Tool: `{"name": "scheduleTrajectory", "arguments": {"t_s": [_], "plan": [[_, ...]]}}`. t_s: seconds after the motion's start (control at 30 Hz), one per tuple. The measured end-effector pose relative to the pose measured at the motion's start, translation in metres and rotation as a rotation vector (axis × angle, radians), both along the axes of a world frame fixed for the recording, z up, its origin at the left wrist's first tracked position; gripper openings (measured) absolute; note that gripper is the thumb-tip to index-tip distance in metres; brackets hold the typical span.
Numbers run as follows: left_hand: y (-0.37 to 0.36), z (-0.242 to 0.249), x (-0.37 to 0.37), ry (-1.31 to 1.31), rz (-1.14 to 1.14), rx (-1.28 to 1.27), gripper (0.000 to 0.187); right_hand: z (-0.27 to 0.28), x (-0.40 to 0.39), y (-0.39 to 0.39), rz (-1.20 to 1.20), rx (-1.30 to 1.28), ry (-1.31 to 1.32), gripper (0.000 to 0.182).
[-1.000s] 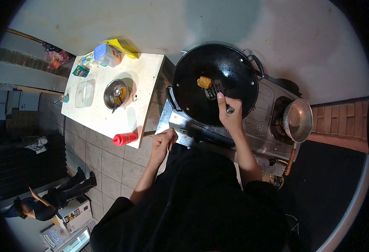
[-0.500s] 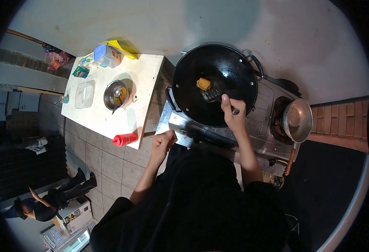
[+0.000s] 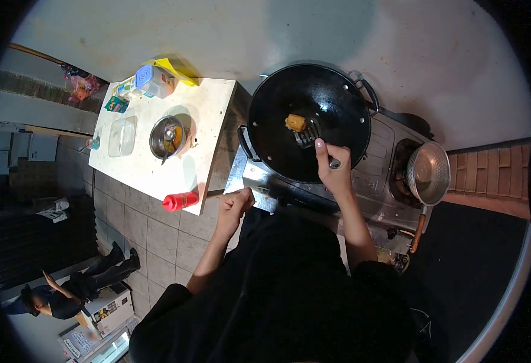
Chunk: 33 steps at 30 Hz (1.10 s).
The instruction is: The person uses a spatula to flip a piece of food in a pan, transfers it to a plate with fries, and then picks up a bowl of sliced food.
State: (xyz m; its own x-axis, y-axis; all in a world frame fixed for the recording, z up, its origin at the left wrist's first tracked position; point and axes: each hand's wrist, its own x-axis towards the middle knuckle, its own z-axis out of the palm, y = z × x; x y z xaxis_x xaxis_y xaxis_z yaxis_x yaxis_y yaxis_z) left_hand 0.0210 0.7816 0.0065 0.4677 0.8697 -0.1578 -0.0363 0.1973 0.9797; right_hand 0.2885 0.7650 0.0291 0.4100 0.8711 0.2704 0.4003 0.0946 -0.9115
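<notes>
My right hand point(image 3: 335, 168) is closed around the handle of a dark slotted spatula point(image 3: 306, 138), reaching over the near side of a black wok point(image 3: 277, 91). The spatula's slotted head is down in the wok, against or just beside a browned piece of food point(image 3: 296, 123); whether it is underneath cannot be made out. My left hand point(image 3: 236, 204) hangs in front of my body as a loose fist, with nothing visible in it. It is left of the stove point(image 3: 371, 181) and right of a red squeeze bottle point(image 3: 179, 201) at the table's edge.
A white table point(image 3: 147, 172) on the left bears a metal bowl point(image 3: 158, 140) with yellow food and a spoon, a clear container point(image 3: 122, 137) and a blue-lidded tub point(image 3: 152, 80). A hammered saucepan point(image 3: 429, 173) stands on the right burner. Another person point(image 3: 66, 296) is far left.
The browned piece has shifted slightly right and turned in the wok. The spatula head has turned, showing its slots more clearly, and my right hand has moved slightly left.
</notes>
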Motion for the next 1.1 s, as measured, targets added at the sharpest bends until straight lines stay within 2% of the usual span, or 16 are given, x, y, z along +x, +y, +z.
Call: {"name": "scheduleTrajectory", "arguments": {"t_s": [0.3, 0.77, 0.83, 0.87, 0.9, 0.93, 0.97, 1.03, 1.07, 1.1], "plan": [[0.000, 0.003, 0.002, 0.015, -0.009, -0.010, 0.051, -0.001, -0.004, 0.005, -0.014, 0.002, 0.087, 0.044], [0.002, 0.003, 0.001, -0.058, 0.034, 0.038, 0.051, 0.002, -0.002, 0.006, 0.006, -0.031, 0.030, 0.044], [0.003, 0.013, -0.003, 0.183, 0.050, 0.339, 0.038, 0.005, -0.002, 0.002, 0.012, -0.046, 0.036, 0.044], [0.003, 0.019, -0.002, 0.183, 0.051, 0.339, 0.038, 0.006, -0.001, -0.001, 0.020, -0.056, 0.030, 0.044], [0.003, 0.027, 0.000, 0.340, 0.169, 0.609, 0.024, 0.007, 0.000, -0.004, 0.028, -0.066, 0.025, 0.045], [0.004, 0.031, 0.002, 0.498, 0.288, 0.877, 0.024, 0.008, 0.001, -0.006, 0.030, -0.067, 0.024, 0.045], [0.006, 0.032, 0.000, 0.499, 0.288, 0.875, 0.024, 0.009, 0.002, -0.009, 0.046, -0.090, 0.045, 0.045], [0.012, 0.033, -0.008, 0.571, 0.397, 1.068, 0.061, 0.010, 0.002, -0.011, 0.062, -0.113, 0.065, 0.045], [0.014, 0.033, -0.010, 0.572, 0.397, 1.069, 0.061, 0.010, 0.001, -0.010, 0.053, -0.110, 0.067, 0.045], [0.015, 0.031, -0.013, 0.632, 0.434, 1.079, 0.072, 0.011, 0.000, -0.008, 0.043, -0.105, 0.068, 0.045]]}}
